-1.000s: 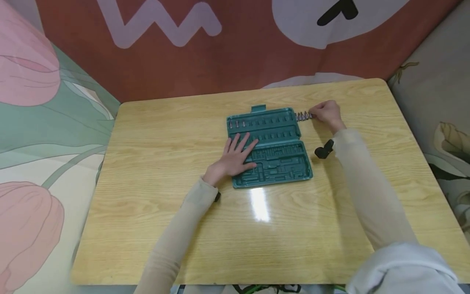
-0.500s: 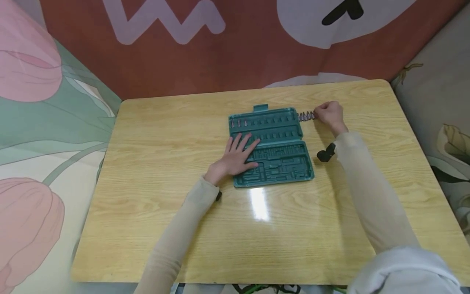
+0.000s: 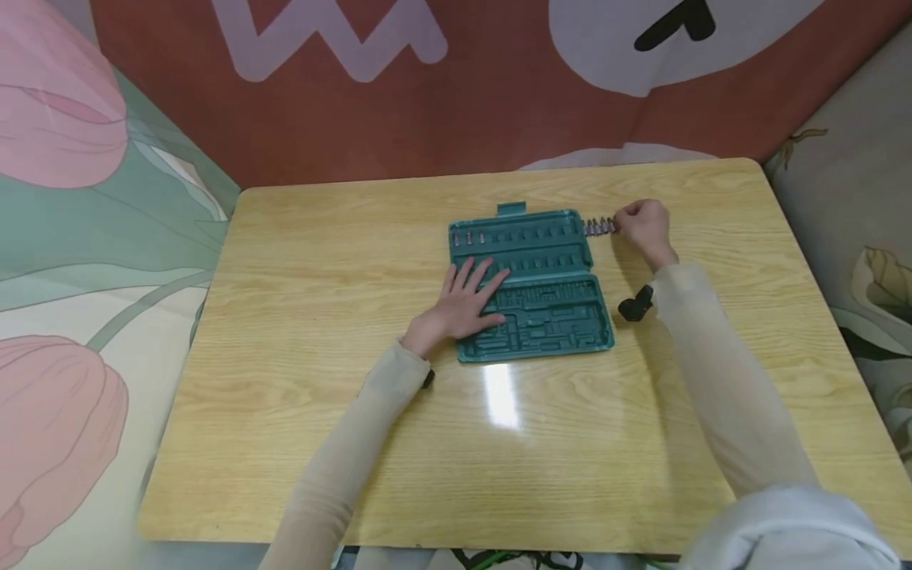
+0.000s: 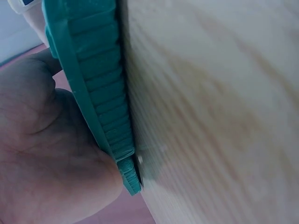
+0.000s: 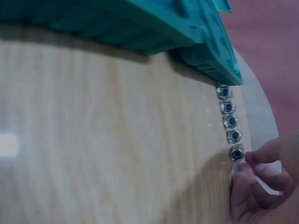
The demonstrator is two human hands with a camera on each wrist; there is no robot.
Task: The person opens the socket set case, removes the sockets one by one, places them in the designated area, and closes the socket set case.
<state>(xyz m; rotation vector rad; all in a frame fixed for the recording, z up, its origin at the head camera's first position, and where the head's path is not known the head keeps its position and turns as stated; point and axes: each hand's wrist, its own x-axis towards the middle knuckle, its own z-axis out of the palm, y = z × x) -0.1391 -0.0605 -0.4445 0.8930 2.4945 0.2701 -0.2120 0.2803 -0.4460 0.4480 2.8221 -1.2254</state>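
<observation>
Right now your left hand (image 3: 461, 309) lies with its fingers spread over the left part of the green case (image 3: 559, 321), reaching across the hinge from the near half to the far half. From the left wrist, your palm shows beside the rim, and the ribbed side wall of the case stands on the wooden table (image 3: 306, 317).

Your right hand (image 3: 647, 228) is to the right of the far half of the case, with the fingers bent and the fingertips drawn close together at the outer end of a row of sockets (image 3: 597, 227). Whether they pinch the end socket (image 5: 237, 153) or only touch it, I cannot tell. The row runs out to the right from the far half's side; from your right wrist, five shiny ends with dark openings show, the first one close by the corner of the case.

The case is unfolded, with its latch (image 3: 511, 209) on the far edge. Three more sockets (image 3: 469, 238) sit in the left slots of its farthest line of slots, and moulded recesses fill the near half.

A black device (image 3: 636, 305) is by your right cuff, to the right of the case. A bright reflection (image 3: 502, 396) lies on the near side of the case, and beyond it rises a red wall covering (image 3: 356, 127) with pale shapes
</observation>
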